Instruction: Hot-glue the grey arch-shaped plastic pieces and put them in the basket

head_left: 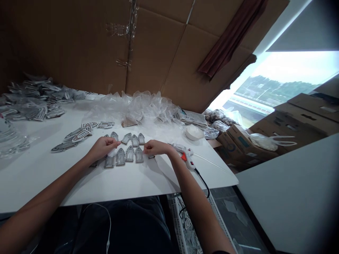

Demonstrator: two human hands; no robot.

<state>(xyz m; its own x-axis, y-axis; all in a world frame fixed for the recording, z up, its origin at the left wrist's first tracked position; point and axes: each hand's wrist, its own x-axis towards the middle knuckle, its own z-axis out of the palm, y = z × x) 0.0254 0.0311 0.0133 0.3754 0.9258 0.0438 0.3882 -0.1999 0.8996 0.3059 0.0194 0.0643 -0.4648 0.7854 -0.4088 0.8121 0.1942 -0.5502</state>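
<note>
Grey arch-shaped pieces with pointed tops lie in two rows on the white table, among them a grey piece [129, 154] in the front row. My left hand [103, 146] is closed in a pinch at the left end of the rows. A whitish translucent patch shows just under its fingers; I cannot make out what they hold. At the right end, my right hand [155, 147] has its fingers curled together, with their contents hidden. Another grey piece [151, 156] is partly visible below it. A white glue gun [188, 158] with an orange trigger lies right of my right forearm.
Crumpled clear plastic bags [150, 107] cover the table's back. Patterned pieces [82, 134] lie in a loose group at left, before a large heap of bagged pieces [39, 95]. A white bowl-like object [194, 132] sits at right. Below the edge stands a white crate [180, 225].
</note>
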